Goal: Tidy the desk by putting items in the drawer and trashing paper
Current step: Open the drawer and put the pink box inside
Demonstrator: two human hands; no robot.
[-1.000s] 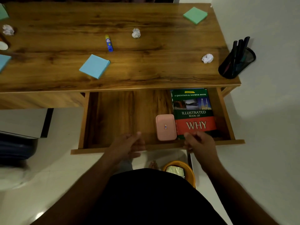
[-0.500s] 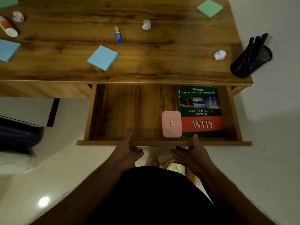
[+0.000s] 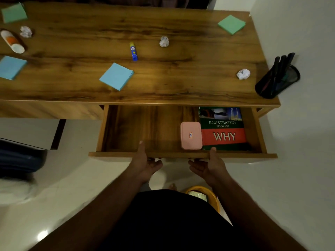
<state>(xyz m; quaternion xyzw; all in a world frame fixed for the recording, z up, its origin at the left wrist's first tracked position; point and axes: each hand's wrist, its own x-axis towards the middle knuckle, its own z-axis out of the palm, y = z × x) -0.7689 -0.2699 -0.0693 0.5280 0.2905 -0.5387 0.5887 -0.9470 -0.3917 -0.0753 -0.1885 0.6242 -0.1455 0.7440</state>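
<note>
since the earlier frame the drawer (image 3: 183,154) has been pushed in a little. its front edge is gripped by the left hand (image 3: 145,164) and right hand (image 3: 208,164), thumbs on top and fingers curled under. the book (image 3: 223,129) and pink case (image 3: 191,135) are already stored at lower centre. left on the desk (image 3: 181,84) above are the paper balls (image 3: 243,74), sticky pads (image 3: 117,76) and glue stick (image 3: 133,51).

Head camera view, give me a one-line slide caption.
Both hands, left and right, grip the front of the open drawer holding a book and pink case.
</note>
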